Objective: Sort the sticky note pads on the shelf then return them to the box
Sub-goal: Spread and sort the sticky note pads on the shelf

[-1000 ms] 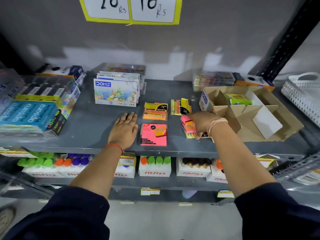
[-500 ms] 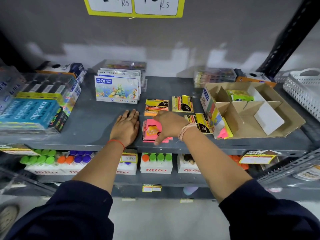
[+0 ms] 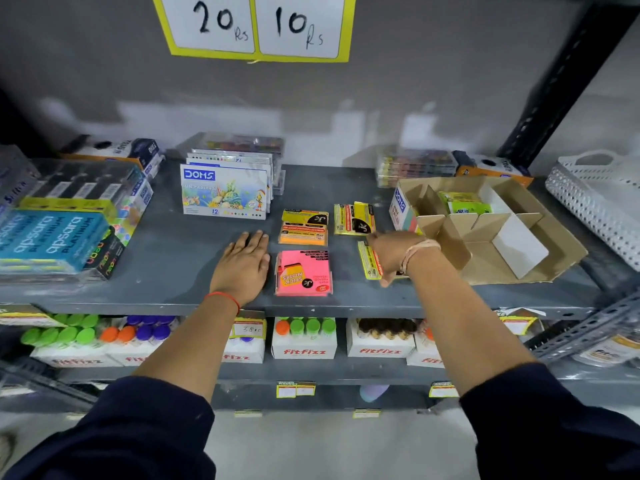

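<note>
Left hand (image 3: 242, 268) flat, open on shelf (image 3: 166, 258), prob. bracing, then pink pad (image 3: 304, 273) w/ orange pad (image 3: 304, 227) behind, yellow pads (image 3: 354, 219), right hand (image 3: 393, 256) covering another yellow pad (image 3: 369, 261), grip unclear, box (image 3: 540, 230) far right.

Even, fairly bright light falls from above; my left hand (image 3: 242, 268) casts a soft shadow on the shelf (image 3: 180, 258). Wide-angle bending warps the edges, and everything looks slightly soft.
</note>
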The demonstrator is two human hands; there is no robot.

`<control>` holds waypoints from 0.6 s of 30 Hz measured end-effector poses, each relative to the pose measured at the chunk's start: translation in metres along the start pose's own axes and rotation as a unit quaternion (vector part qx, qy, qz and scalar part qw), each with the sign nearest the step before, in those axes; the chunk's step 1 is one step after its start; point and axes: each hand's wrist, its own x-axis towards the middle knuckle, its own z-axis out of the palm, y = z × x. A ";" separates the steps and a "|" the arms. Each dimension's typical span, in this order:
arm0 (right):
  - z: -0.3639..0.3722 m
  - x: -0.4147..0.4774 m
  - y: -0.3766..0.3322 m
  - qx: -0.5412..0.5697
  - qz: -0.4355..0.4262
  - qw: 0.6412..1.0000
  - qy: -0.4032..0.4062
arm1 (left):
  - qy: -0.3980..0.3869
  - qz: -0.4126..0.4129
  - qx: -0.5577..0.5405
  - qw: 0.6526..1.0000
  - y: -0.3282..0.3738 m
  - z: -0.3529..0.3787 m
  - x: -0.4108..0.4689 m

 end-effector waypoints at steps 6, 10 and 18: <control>0.011 -0.002 0.000 0.056 -0.029 0.997 0.038 | -0.002 -0.001 0.005 1.000 0.001 -0.001 0.000; -0.014 -0.012 0.003 0.132 -0.059 0.989 0.032 | 0.001 -0.003 0.008 1.000 0.002 -0.002 -0.001; -0.064 0.040 0.005 0.141 -0.036 0.986 0.078 | 0.005 -0.001 0.002 1.000 0.000 -0.001 0.002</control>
